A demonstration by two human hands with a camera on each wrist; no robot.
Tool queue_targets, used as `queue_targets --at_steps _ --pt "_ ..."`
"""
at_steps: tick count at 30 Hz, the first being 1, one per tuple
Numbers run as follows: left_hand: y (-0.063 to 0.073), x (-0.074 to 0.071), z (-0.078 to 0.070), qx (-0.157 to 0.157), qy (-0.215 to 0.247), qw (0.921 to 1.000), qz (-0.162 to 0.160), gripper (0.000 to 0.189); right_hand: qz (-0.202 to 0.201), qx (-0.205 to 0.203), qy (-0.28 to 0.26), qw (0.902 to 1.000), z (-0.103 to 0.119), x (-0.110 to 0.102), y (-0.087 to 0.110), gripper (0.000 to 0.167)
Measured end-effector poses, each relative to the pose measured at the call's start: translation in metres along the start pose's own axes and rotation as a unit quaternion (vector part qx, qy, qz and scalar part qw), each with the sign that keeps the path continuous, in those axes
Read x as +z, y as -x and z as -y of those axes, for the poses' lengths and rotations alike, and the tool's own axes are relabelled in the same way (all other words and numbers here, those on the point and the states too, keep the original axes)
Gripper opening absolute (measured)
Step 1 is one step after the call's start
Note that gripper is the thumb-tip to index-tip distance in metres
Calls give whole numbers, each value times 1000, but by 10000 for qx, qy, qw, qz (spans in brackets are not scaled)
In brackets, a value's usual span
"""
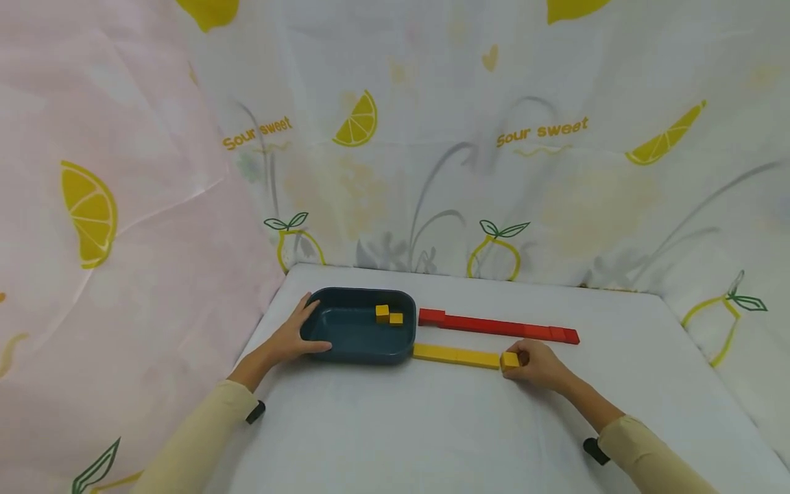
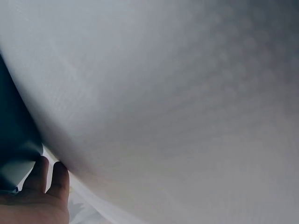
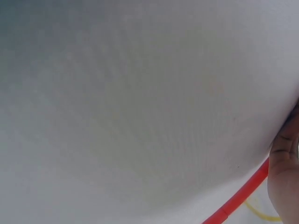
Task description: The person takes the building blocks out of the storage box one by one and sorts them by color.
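Note:
My left hand rests at the left end of a dark teal tray, fingers and thumb spread along its rim. In the left wrist view, two of its fingers extend beside the tray's dark wall. My right hand pinches a small yellow cube at the right end of a row of yellow blocks. Two more yellow cubes sit inside the tray. In the right wrist view, the right hand shows at the edge; the cube is hidden there.
Behind the yellow row, a longer row of red blocks runs rightward from near the tray. White cloth covers the table. Lemon-printed curtains stand behind and at the sides.

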State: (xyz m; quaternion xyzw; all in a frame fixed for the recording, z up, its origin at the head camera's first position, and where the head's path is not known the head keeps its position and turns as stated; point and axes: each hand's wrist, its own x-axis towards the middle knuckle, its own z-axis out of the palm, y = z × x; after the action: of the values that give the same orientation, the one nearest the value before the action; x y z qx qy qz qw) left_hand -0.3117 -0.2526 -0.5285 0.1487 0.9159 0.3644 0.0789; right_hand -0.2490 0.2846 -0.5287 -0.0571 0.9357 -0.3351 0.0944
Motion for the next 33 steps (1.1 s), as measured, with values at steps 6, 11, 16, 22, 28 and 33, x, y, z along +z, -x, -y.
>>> queue_targets --at_steps 6,11,16,22,28,33 --pt "0 -3 -1 -3 -76 10000 30 113 -40 64 -44 10000 0 2 -3 43" --pt "0 -3 1 10 -79 10000 14 113 -59 88 -64 9999 1 2 -3 43" --pt "2 0 4 7 -86 10000 0 112 0 111 -90 9999 2 2 -4 44" --pt "3 2 4 26 -33 10000 -31 112 -1 56 -43 10000 1 3 -3 44" --pt "1 1 4 70 -48 10000 -48 111 0 -73 -83 9999 2 1 -2 45" --pt "-1 1 4 88 -74 9999 -52 111 -21 -82 -84 9999 1 2 -1 44"
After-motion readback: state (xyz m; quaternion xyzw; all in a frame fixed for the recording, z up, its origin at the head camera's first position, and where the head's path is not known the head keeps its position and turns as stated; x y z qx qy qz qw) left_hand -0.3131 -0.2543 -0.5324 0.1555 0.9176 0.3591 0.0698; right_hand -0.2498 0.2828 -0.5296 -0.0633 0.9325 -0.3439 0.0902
